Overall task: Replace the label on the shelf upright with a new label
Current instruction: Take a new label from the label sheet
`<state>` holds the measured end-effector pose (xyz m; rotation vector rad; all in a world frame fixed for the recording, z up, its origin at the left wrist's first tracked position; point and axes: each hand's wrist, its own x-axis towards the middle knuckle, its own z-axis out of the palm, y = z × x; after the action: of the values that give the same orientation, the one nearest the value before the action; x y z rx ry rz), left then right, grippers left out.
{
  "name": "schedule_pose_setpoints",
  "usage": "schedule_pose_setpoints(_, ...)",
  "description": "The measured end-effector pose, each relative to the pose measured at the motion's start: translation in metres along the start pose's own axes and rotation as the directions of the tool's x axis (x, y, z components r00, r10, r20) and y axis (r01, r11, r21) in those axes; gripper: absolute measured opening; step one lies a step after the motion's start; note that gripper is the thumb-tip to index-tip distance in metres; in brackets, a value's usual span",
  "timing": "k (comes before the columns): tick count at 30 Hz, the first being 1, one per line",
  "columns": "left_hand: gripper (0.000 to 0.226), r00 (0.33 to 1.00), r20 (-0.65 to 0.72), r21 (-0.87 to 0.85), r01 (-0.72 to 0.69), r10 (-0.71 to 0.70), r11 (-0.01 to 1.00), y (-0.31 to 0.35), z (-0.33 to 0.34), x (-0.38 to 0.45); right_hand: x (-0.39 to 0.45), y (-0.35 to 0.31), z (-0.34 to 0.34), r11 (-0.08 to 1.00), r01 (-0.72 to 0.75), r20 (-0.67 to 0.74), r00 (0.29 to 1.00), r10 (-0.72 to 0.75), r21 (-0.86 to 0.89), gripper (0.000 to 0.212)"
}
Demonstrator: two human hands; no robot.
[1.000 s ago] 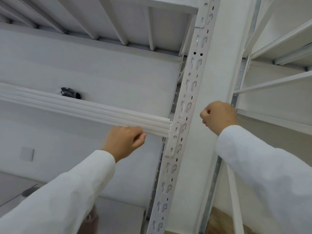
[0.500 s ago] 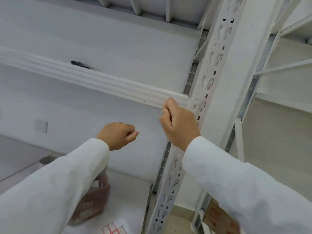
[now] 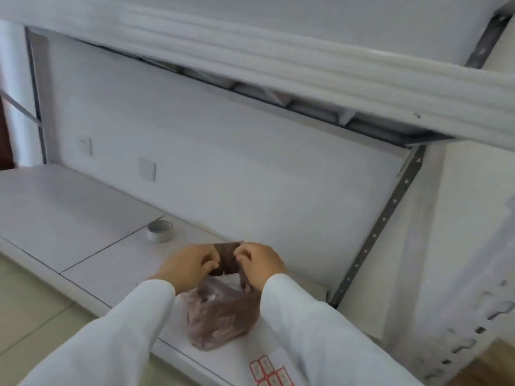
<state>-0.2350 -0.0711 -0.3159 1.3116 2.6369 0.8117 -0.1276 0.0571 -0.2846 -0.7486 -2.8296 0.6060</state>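
Observation:
A brownish translucent plastic bag (image 3: 221, 320) sits on the lower white shelf board (image 3: 83, 218). My left hand (image 3: 189, 264) and my right hand (image 3: 257, 263) each pinch a side of the bag's top edge and hold its mouth apart. A sheet of red-bordered labels (image 3: 269, 371) lies on the board just in front of the bag, partly hidden by my right sleeve. The perforated white shelf upright (image 3: 468, 324) runs down the right edge, blurred. Whether a peeled label is in either hand cannot be made out.
A roll of silver tape (image 3: 160, 231) stands on the board, left of the bag. The ribbed white shelf beam (image 3: 306, 71) crosses overhead. A grey slotted back brace (image 3: 381, 224) slants at the right. Wall sockets (image 3: 85, 146) are on the back wall.
Both hands have come down from the shelf beam and upright to the bag on the lower board and taken hold of its rim. The view has tilted down and left.

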Motion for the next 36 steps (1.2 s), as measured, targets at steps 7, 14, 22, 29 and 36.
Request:
schedule_pose_setpoints(7, 0.043, 0.996, -0.028, 0.284, 0.085, -0.081, 0.955, 0.012, 0.01, 0.039, 0.012, 0.071, 0.027, 0.948, -0.319, 0.066, 0.946, 0.318, 0.014, 0.03)
schedule_pose_setpoints(14, 0.027, 0.996, 0.084, 0.189, -0.025, 0.009, 0.982, 0.031, 0.035, 0.034, -0.056, 0.139, 0.082, 0.697, -0.692, 0.354, 0.614, 0.706, -0.19, 0.095)
schedule_pose_setpoints(22, 0.027, 0.993, 0.119, 0.139, -0.021, 0.004, 0.99, 0.036, 0.029, 0.028, -0.082, 0.155, 0.127, 0.675, -0.699, 0.331, 0.595, 0.733, -0.237, 0.063)
schedule_pose_setpoints(29, 0.022, 0.986, 0.163, 0.098, -0.03, 0.014, 0.995, 0.051, 0.019, 0.016, -0.068, 0.136, 0.09, 0.714, -0.611, 0.215, 0.79, 0.574, 0.34, 0.03)
schedule_pose_setpoints(36, 0.036, 0.965, 0.199, -0.212, -0.126, 0.169, 0.969, 0.111, 0.027, 0.005, -0.074, 0.087, -0.01, 0.462, -0.329, 0.105, 0.889, 0.446, 0.824, 0.02)
